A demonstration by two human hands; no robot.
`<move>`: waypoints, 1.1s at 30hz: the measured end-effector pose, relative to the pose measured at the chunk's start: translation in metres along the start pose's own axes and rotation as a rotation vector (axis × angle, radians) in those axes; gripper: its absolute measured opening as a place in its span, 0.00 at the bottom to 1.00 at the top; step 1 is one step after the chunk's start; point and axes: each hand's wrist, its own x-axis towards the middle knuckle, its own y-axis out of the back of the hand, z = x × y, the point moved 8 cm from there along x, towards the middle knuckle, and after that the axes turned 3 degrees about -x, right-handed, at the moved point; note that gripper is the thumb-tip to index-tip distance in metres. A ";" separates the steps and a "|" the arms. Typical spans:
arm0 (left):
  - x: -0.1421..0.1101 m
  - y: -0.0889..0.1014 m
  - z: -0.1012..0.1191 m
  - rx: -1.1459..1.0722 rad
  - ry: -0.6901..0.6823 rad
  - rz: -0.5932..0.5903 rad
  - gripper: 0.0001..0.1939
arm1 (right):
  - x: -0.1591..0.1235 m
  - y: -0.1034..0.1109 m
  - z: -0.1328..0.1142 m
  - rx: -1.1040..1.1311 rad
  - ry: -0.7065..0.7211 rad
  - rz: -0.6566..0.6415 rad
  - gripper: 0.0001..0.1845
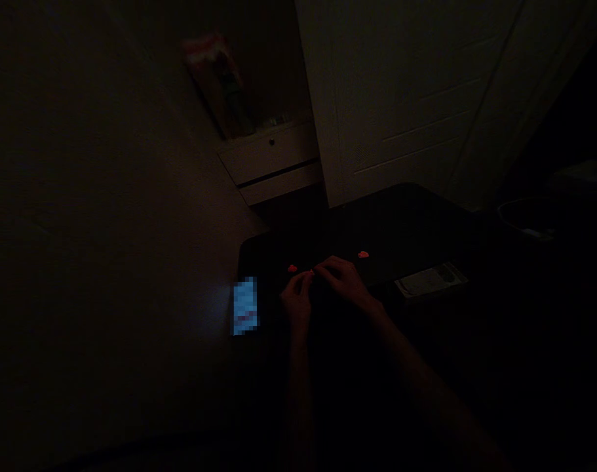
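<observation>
this looks like a room in a home, very dimly lit. a small drawer unit (273, 157) with a round knob or lock stands in the upper middle of the frame, and a tall, pale door-like panel (401, 92) with grooved lines fills the upper right. a plain wall (131, 196) runs down the left side. a dark table (386, 213) with rounded corners sits at the centre; which room of the home it is cannot be told.
</observation>
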 end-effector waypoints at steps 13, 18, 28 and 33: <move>0.000 0.005 0.002 0.028 -0.002 0.052 0.13 | -0.001 -0.001 0.001 -0.007 0.001 -0.038 0.08; -0.002 0.006 0.002 0.020 0.013 0.057 0.14 | -0.003 -0.007 0.004 -0.017 0.015 -0.085 0.07; -0.002 -0.002 -0.003 -0.069 0.023 -0.014 0.15 | -0.003 -0.006 0.012 -0.049 -0.003 -0.033 0.10; -0.002 0.000 0.004 -0.032 -0.015 0.020 0.15 | -0.004 -0.009 0.007 -0.044 0.020 -0.053 0.07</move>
